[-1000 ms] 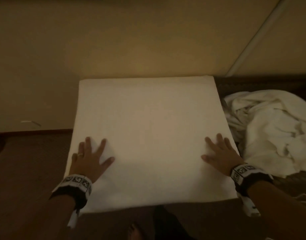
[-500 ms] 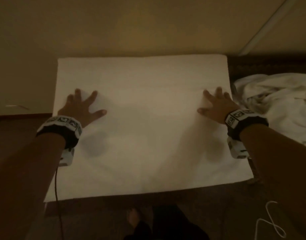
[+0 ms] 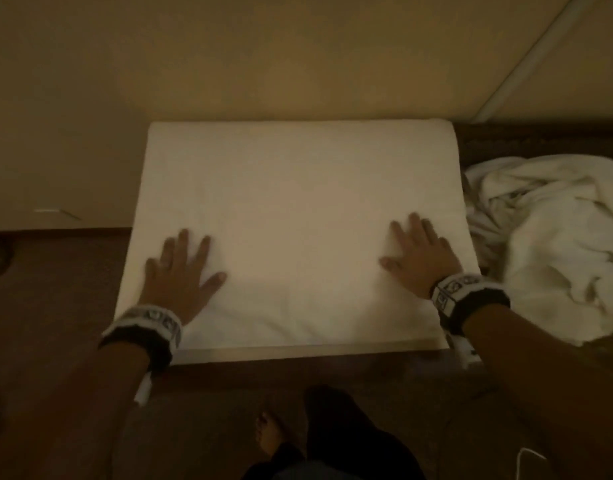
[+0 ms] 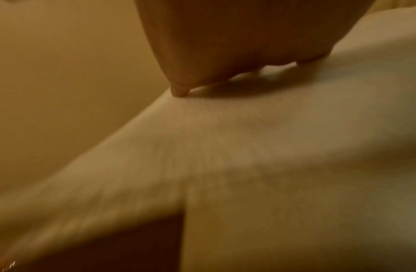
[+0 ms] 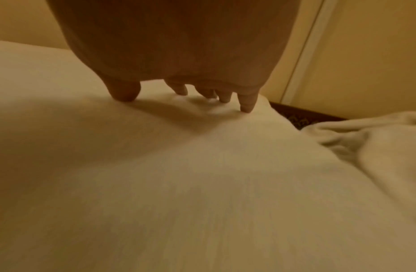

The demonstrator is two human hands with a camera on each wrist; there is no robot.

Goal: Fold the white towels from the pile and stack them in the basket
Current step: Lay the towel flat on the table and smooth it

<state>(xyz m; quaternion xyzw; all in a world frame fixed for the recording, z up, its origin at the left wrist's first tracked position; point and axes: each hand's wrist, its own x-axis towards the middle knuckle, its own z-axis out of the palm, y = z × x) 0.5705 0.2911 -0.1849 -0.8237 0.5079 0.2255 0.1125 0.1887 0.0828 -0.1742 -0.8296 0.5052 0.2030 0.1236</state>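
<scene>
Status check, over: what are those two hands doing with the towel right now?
Left hand and right hand both flat, fingers spread, pressing the folded towel. Unfolded pile waits to its right. Basket not in view. Nothing in the way.

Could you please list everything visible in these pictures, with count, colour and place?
Flat towel: one, white, spread in the centre.
Towel pile: one heap, white, crumpled, right of the flat towel.
Floor: dark brown, under both.
Wall: beige, behind the towel.
Wristbands: two, black and white, one per wrist.
Foot: one, bare, bottom centre.
Left hand: fingers spread, pressing the towel's left side.
Right hand: flat on its right side.
</scene>
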